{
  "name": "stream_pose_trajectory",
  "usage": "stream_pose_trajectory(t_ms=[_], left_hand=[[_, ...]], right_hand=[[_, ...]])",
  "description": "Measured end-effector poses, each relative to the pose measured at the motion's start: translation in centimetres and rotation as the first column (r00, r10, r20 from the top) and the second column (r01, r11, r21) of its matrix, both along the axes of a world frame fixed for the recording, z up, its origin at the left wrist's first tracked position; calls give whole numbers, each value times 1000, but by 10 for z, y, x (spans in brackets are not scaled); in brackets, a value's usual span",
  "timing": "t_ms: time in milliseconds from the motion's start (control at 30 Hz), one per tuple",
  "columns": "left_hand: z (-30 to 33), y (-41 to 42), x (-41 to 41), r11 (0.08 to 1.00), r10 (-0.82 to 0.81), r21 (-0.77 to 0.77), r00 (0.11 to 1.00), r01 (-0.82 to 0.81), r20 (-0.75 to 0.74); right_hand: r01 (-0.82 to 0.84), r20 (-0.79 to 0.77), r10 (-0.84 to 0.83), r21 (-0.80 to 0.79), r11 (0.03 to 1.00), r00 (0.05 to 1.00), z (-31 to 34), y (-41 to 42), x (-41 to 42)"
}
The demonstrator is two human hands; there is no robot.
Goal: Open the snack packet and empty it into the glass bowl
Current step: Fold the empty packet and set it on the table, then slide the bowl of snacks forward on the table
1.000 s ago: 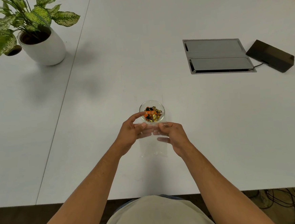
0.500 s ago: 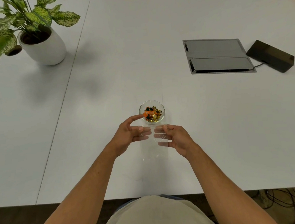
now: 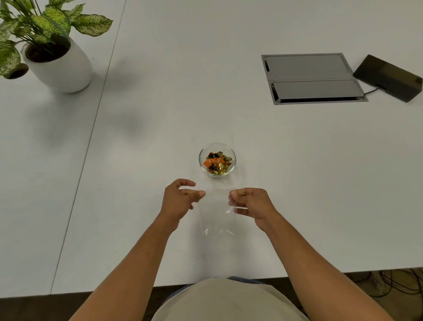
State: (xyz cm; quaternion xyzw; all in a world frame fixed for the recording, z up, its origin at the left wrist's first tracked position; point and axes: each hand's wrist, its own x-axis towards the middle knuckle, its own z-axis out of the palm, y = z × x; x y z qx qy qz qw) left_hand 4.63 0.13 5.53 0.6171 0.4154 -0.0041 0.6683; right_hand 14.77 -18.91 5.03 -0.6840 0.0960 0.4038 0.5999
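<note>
A small glass bowl (image 3: pixel 201 164) stands mid-table, holding wrapped sweets (image 3: pixel 217 163) in orange, gold and dark green. Just in front of it the clear snack packet (image 3: pixel 217 215) lies flat on the table and looks empty. My left hand (image 3: pixel 179 201) is at the packet's top left corner, fingers loosely curled and apart, thumb tip near the corner. My right hand (image 3: pixel 253 202) is at the packet's right edge, fingers loosely curled with the tips touching the plastic. Neither hand lifts the packet.
A potted plant in a white pot (image 3: pixel 58 63) stands at the far left. A grey cable hatch (image 3: pixel 310 77) is set into the table at the right, with a black box (image 3: pixel 388 78) beside it. The table's front edge runs just before my body.
Both hands held the packet's top near the bowl, then let go. They have drawn back towards me and spread apart to the packet's sides, and it now lies flat.
</note>
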Motion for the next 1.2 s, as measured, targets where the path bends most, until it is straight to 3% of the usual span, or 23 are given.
stream_pose_trajectory(t_ms=[233, 567, 800, 933, 1100, 1200], left_hand=[[-16, -8, 1, 998, -49, 44, 997, 51, -57], [-32, -4, 22, 987, -105, 108, 983, 122, -152], [-30, 5, 44, 963, -107, 222, 974, 151, -200], [-25, 10, 65, 980, -63, 180, 991, 84, -119], [-29, 16, 89, 998, 57, -9, 998, -57, -22], [-33, 17, 99, 994, 75, -80, 997, -74, 17]], right_hand=[[42, 20, -40, -108, 993, 999, -23, 1, -1], [-4, 127, 40, -273, 962, 991, -46, 11, 16], [-113, 327, 350, -569, 815, 878, -44, 20, 37], [-29, 374, 183, -382, 924, 909, -39, 33, 53], [74, 151, -66, -52, 996, 986, -39, 52, 74], [108, 83, -110, 34, 994, 990, -41, 63, 82]])
